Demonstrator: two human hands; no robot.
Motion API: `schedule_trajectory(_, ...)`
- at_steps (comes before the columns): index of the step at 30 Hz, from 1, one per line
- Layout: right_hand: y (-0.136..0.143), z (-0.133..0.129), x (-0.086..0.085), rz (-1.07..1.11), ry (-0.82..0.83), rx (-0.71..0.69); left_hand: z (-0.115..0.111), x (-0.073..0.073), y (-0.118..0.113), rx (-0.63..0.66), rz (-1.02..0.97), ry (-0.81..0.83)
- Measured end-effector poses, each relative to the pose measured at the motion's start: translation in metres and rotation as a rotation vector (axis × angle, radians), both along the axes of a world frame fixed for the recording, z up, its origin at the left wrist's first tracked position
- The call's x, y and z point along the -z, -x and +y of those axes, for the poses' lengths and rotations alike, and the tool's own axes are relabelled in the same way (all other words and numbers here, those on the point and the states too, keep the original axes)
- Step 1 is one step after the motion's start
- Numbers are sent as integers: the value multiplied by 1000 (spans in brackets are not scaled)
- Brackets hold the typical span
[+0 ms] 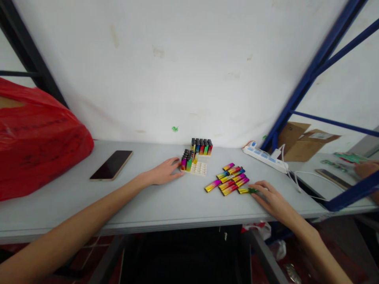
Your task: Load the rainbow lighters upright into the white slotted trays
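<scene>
My left hand [166, 172] rests on the table with its thumb and fingers apart, at the left side of a white tray [199, 169] with rows of holes. Upright lighters [187, 161] in shiny rainbow colours with dark tops fill the tray's left part; its front right holes are bare. Behind it stands another block of upright lighters [201, 146]. My right hand [268, 197] pinches the green end of a yellow lighter [244, 191] lying at the edge of a loose group of lighters [231, 179]. The fingertips partly hide that lighter.
A phone [111, 165] lies on the table [166, 205] at left, near a red plastic bag [41, 138]. A white power strip [265, 157] with cables is at back right, by a blue frame post [314, 79] and cardboard [304, 142]. Another person's hand [367, 169] shows at far right.
</scene>
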State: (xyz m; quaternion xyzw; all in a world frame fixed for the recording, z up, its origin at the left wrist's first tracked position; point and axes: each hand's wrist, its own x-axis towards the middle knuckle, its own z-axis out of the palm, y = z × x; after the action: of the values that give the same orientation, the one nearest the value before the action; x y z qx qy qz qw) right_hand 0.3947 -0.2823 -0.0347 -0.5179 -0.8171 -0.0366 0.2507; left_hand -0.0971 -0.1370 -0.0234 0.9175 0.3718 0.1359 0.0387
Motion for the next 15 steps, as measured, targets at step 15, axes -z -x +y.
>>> schedule_trajectory(15,47,40,-47,829,331,-118,-3,-3,-1,-3,6,9)
